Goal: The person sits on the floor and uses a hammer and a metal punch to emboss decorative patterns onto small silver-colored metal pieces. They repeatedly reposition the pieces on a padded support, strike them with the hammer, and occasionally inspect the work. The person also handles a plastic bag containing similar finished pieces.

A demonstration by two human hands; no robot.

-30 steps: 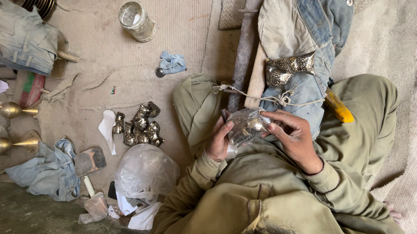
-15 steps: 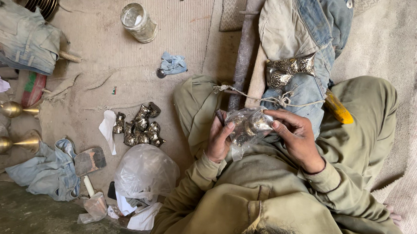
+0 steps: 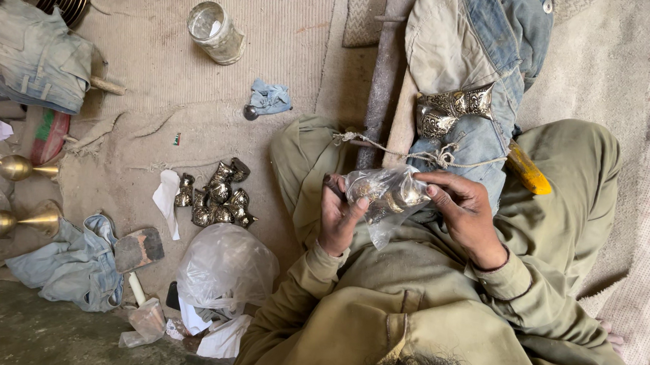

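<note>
Brass goblets (image 3: 10,167) lie at the far left on the mat (image 3: 151,82), near a denim cloth (image 3: 72,265), and further right a heap of small metal pieces (image 3: 215,194) sits above a white plastic bag (image 3: 226,267). Over the lap, the left hand (image 3: 338,217) presses its fingers closed on one side of a clear bag (image 3: 384,197) with shiny metal parts inside, and the right hand (image 3: 466,214) pinches the other side with the fingertips. An embossed metal piece (image 3: 450,107) rests on blue denim (image 3: 499,35) above the hands, and a yellow handle (image 3: 529,169) lies just right of it.
</note>
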